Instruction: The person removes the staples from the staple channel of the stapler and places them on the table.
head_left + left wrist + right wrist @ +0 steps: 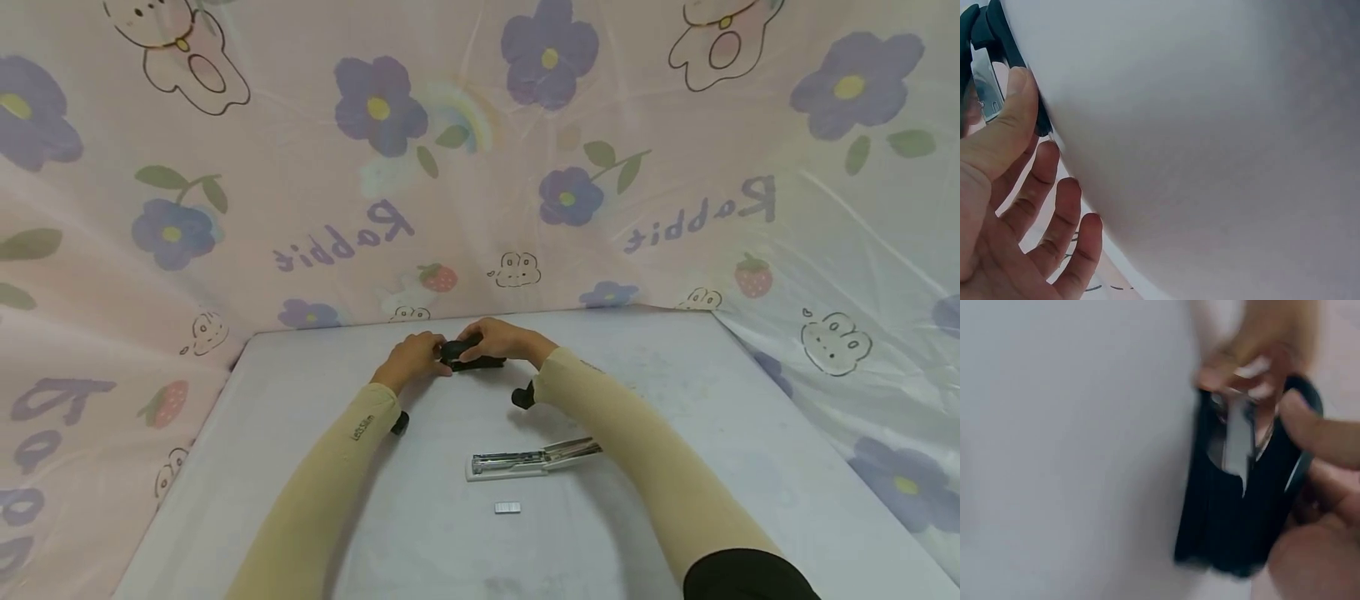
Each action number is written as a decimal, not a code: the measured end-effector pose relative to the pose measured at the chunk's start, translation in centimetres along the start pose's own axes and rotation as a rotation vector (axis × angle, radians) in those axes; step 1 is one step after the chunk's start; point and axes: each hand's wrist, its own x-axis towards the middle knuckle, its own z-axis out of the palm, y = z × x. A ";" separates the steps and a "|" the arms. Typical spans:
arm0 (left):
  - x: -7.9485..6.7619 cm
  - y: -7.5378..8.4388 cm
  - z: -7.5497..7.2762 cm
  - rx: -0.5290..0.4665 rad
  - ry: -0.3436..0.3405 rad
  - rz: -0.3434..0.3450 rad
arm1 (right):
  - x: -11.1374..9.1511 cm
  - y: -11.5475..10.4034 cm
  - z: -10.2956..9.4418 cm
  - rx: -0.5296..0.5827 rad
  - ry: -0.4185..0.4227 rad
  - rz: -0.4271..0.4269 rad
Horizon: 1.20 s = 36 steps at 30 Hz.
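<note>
Both hands hold a black stapler (480,363) at the far side of the table. Its upper arm stands apart from the base, and a silvery metal part shows between them in the right wrist view. My left hand (414,360) pinches the end of the base with thumb and forefinger; the other fingers spread loosely in the left wrist view. The right hand (502,337) grips the upper arm, thumb on top. Nearer lies a white stapler (510,465), swung open with its metal channel showing, partly behind the right sleeve. A small strip of staples (507,507) lies before it.
The white table (420,517) reaches back to a flower-and-rabbit patterned curtain (465,233), which also hangs at both sides. Small black devices sit under the left wrist (401,423) and right wrist (523,396). The right wrist view is blurred.
</note>
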 end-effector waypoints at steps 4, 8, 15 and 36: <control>0.0 0.2 0.0 -0.004 -0.014 -0.001 | -0.6 0.9 -0.7 0.077 0.006 -0.012; -0.2 0.6 0.0 -0.009 -0.029 -0.001 | -0.8 1.4 -1.2 0.045 -0.004 -0.070; -0.5 0.9 -0.1 0.018 -0.019 0.005 | -1.5 1.1 -2.3 -0.222 0.106 -0.217; -0.6 0.7 -0.3 0.054 -0.026 0.005 | -5.0 2.5 -5.5 -0.236 0.168 -0.246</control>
